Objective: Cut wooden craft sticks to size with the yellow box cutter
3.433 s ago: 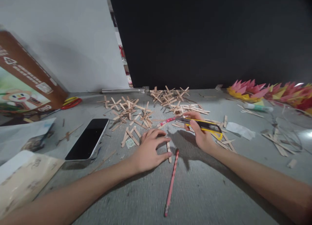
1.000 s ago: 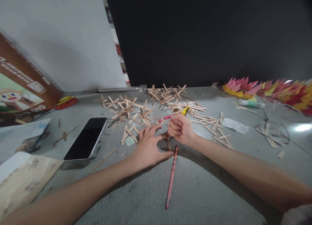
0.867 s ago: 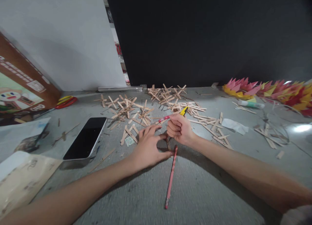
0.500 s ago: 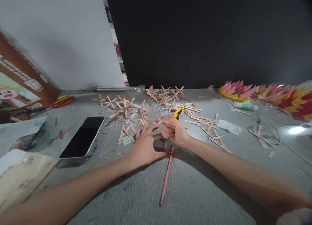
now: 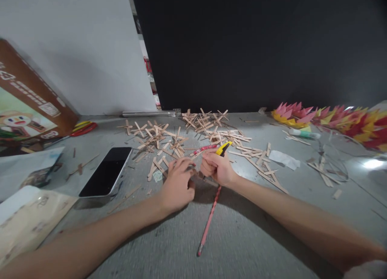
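My right hand [image 5: 218, 166] is closed round a yellow and black utility knife [image 5: 224, 148], its handle's end sticking up above the fist. Below that fist a short piece of wooden craft stick [image 5: 208, 181] shows in shadow, partly covered. My left hand [image 5: 179, 184] rests on the table to its left with bent fingers, their tips at the stick's left end; the exact hold is hard to see. A pink pencil [image 5: 208, 222] lies in front of the hands, its upper end near the right fist. Behind them is a red wrapper [image 5: 201, 150].
Piles of craft sticks [image 5: 154, 134], many of them crossed, lie farther back. A phone [image 5: 106, 172] and a plastic packet [image 5: 33, 218] lie to the left, near a brown box [image 5: 33, 97]. At right are a paper scrap [image 5: 284, 159], a glue stick [image 5: 304, 134] and folded paper flowers [image 5: 294, 111].
My left hand has drawn its thumb back from beside the pencil and curled its fingers. The right hand with the knife has shifted slightly right and down; the knife tilts more.
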{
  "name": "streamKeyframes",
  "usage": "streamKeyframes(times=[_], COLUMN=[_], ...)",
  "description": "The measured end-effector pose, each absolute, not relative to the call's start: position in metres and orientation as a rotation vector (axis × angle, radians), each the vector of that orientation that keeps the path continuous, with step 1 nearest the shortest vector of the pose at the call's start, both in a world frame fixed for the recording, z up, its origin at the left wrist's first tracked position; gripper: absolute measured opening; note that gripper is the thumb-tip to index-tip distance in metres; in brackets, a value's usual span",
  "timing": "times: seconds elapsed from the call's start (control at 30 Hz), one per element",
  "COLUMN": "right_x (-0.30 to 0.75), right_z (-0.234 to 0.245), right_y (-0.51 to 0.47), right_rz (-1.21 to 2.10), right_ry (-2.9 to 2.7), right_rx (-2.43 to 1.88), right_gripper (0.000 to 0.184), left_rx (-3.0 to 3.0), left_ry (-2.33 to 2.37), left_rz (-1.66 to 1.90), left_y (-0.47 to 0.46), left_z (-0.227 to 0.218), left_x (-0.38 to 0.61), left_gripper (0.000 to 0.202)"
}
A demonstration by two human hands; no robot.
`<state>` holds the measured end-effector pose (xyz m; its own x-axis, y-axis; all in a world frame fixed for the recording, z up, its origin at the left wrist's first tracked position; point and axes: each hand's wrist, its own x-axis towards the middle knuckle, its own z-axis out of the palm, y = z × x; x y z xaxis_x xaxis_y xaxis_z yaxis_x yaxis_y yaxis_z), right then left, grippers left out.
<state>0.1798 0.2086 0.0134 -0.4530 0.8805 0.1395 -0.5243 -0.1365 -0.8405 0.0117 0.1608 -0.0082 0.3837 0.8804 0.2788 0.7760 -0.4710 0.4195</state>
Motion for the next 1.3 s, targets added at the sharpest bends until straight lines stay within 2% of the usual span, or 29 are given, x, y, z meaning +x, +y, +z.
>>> streamKeyframes(times=[0.13,0.33,0.63,0.97,1.3], right_x=[0.180,0.180,0.184,0.189,0.185], right_z=[0.013,0.013,0.010,0.006,0.005], right_y=[0.209,0.207,0.211,0.216,0.226], right_rz=[1.776,1.781,1.822,1.834,1.788], right_ry=[-1.081,-1.054,-0.965,-0.849,-0.686], right_rx=[-0.500,-0.516,-0.527,-0.544,-0.666], right_gripper=[0.052,0.052,0.054,0.052,0.051], left_rx=[2.363,2.221,2.222,2.241,2.151], left_ry=[1.395,1.268,1.264,1.317,1.353], left_rz=[0.812,0.849,0.873,0.842,0.839], left_y=[0.162,0.169,0.169,0.168,0.171], left_z=[-0.010,-0.007,-0.009,-0.005,-0.008], left_x=[0.011,0.009,0.010,0.014,0.015], left_gripper=[0.030,0.037,0.028,0.006,0.012])
